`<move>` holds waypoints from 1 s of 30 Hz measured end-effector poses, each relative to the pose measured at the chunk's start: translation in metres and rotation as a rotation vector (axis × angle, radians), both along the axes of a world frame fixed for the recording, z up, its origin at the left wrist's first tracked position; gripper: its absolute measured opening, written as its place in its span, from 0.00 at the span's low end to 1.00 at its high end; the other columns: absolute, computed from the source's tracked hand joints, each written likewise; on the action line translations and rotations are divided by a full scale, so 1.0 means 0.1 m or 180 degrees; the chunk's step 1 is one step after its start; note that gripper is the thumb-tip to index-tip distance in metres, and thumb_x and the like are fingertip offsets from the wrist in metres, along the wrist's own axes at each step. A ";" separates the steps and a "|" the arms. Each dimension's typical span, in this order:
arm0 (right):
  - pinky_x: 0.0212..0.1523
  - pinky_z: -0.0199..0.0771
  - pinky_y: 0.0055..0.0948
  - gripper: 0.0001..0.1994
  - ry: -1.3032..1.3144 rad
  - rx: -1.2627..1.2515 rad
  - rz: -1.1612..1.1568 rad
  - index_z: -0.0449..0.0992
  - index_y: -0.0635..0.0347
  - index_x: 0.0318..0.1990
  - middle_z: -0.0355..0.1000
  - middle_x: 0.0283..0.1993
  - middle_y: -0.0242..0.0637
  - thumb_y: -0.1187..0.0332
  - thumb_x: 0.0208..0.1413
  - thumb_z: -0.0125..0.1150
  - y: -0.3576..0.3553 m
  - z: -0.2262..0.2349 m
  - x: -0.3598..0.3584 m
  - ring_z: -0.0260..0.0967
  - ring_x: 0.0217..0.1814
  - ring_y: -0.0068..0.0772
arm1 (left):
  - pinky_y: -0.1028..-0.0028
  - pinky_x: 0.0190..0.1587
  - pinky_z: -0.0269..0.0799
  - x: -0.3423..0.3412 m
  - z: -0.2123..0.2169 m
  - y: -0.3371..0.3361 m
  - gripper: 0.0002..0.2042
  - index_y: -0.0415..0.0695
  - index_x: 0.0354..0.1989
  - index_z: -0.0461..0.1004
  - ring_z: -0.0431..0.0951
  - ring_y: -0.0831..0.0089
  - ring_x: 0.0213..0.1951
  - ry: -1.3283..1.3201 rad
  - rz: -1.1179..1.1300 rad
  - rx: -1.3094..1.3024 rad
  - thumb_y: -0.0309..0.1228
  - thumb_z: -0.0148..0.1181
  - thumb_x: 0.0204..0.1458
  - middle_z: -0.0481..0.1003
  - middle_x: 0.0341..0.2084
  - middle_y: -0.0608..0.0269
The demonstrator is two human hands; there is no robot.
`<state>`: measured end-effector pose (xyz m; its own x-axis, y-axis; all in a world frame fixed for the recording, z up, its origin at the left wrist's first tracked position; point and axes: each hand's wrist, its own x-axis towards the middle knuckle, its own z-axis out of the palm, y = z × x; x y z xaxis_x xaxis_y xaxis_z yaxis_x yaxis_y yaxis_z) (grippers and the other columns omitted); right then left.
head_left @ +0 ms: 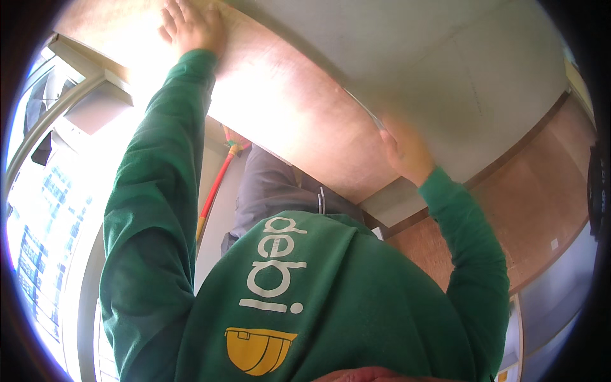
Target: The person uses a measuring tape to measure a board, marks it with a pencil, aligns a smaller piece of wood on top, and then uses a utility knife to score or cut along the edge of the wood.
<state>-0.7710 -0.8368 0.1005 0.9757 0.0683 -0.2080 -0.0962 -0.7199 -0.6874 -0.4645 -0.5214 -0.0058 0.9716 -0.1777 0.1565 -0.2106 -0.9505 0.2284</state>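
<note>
My left hand (192, 28) lies flat on a pale wooden board (296, 105) at the upper left, its fingers spread in bright glare. On the right, my right hand (410, 149) is closed at the board's edge, thumb toward the wood. Its fingertips are smeared by motion against a large grey sheet (471, 83). A thin pale strip (364, 109) runs along the seam between wood and sheet and ends at my thumb. Whether that strip is a tool or part of an edge, I cannot tell.
Below the board on the left stands a red and yellow pole (219, 184), beside my grey-trousered leg (270, 181). Windows (48, 235) with a curved frame line the far left. A brown wood surface (531, 191) spreads at the right, past the sheet's dark edge.
</note>
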 end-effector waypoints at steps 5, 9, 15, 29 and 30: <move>0.39 0.73 0.44 0.15 0.1170 0.0145 -0.0250 0.70 0.61 0.55 0.74 0.41 0.50 0.72 0.60 0.53 -0.11 0.17 -0.17 0.72 0.41 0.55 | 0.51 0.71 0.27 0.05 0.00 0.01 0.38 0.37 0.71 0.47 0.39 0.52 0.73 0.0085 0.0008 -0.0030 0.53 0.39 0.60 0.45 0.72 0.48; 0.37 0.72 0.44 0.15 0.1005 0.0008 -0.0301 0.70 0.60 0.55 0.74 0.40 0.50 0.72 0.60 0.53 -0.15 0.17 -0.51 0.72 0.40 0.55 | 0.51 0.71 0.28 -0.06 0.00 -0.01 0.38 0.36 0.71 0.46 0.39 0.52 0.73 0.0199 0.0060 0.0138 0.53 0.38 0.60 0.44 0.72 0.47; 0.45 0.72 0.41 0.15 0.1605 0.0450 -0.0501 0.70 0.63 0.55 0.74 0.45 0.49 0.69 0.63 0.50 -0.20 0.36 -0.29 0.72 0.45 0.51 | 0.52 0.71 0.29 -0.04 0.07 -0.08 0.37 0.36 0.71 0.46 0.39 0.52 0.73 0.0238 0.0081 0.0105 0.52 0.38 0.61 0.44 0.72 0.47; 0.27 0.68 0.27 0.13 0.0819 0.2423 -0.1634 0.69 0.64 0.45 0.69 0.30 0.34 0.62 0.64 0.54 1.21 -0.27 0.84 0.67 0.25 0.22 | 0.52 0.72 0.24 -0.22 0.21 -0.16 0.37 0.34 0.71 0.43 0.34 0.52 0.74 0.0480 0.0197 0.0349 0.48 0.40 0.60 0.39 0.72 0.45; 0.28 0.68 0.27 0.12 0.0635 0.2507 -0.1725 0.69 0.64 0.44 0.68 0.28 0.32 0.62 0.64 0.54 1.43 -0.31 1.01 0.66 0.25 0.21 | 0.52 0.72 0.24 -0.25 0.19 -0.13 0.37 0.34 0.71 0.43 0.33 0.52 0.74 0.0503 0.0191 0.0358 0.48 0.41 0.60 0.39 0.72 0.44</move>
<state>-0.6700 -0.6934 0.0692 0.8677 -0.1890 -0.4598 -0.4455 0.1146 -0.8879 -0.4890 -0.5340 0.0135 0.9919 -0.1264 -0.0162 -0.1227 -0.9817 0.1458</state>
